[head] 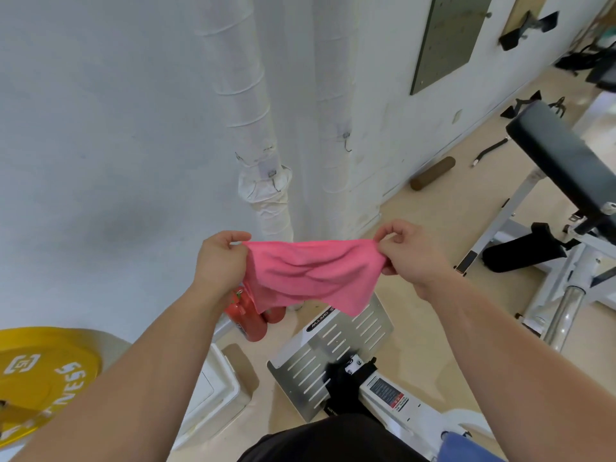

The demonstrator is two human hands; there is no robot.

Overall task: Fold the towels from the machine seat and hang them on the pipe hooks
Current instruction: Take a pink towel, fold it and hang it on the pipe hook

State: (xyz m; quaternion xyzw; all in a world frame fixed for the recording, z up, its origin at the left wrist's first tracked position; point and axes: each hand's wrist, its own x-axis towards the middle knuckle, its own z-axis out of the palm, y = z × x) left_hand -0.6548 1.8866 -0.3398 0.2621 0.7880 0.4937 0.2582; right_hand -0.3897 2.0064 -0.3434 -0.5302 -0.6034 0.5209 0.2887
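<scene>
Folding step: left hand (221, 261) and right hand (408, 251) pinch pink towel (311, 276) corners; next, hook (276, 181) at 12 o'clock.

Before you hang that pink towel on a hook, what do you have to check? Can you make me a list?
1. Left hand grips one end of the pink towel: ok.
2. Right hand pinches the other end: ok.
3. Towel smooth and flat: not ok, it sags in wrinkles.
4. Left pipe hook free: ok, nothing hangs on it.
5. Right pipe hook free: ok, also bare.
6. Fold finished: cannot tell.
</scene>
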